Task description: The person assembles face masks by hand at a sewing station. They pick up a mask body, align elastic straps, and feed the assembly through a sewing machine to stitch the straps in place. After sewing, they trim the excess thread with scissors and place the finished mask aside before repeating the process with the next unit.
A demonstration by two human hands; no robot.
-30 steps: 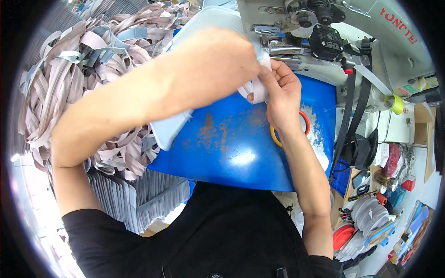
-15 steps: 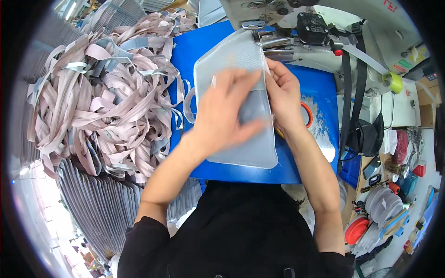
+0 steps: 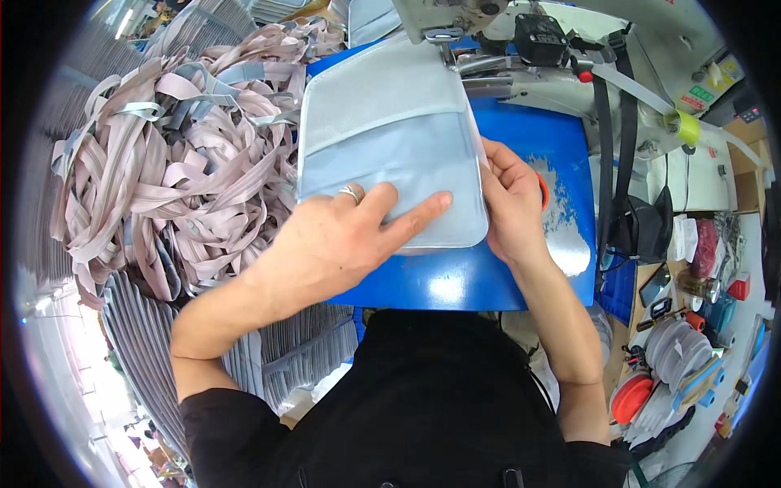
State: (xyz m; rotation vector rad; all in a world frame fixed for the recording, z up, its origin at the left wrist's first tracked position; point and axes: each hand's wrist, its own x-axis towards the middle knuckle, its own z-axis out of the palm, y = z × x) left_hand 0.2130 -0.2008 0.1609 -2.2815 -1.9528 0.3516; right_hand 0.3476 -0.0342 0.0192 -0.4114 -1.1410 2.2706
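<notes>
Rests the left hand (image 3: 333, 240), index finger extended, on the grey panel (image 3: 382, 138) at its near left corner; cannot tell any clasp, with thumb hidden. Pinches its right edge in the curled right hand (image 3: 514, 207), toward the blue bench (image 3: 443, 285)'s far left corner.

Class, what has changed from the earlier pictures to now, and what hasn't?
The bare left hand has come back from near the pale grey sewing machine and now rests on the light grey, round-cornered panel. Since the second picture, that panel has shifted forward. Roughly unchanged: the bare right hand at the panel's right, the tangled heap of pinkish strips.
</notes>
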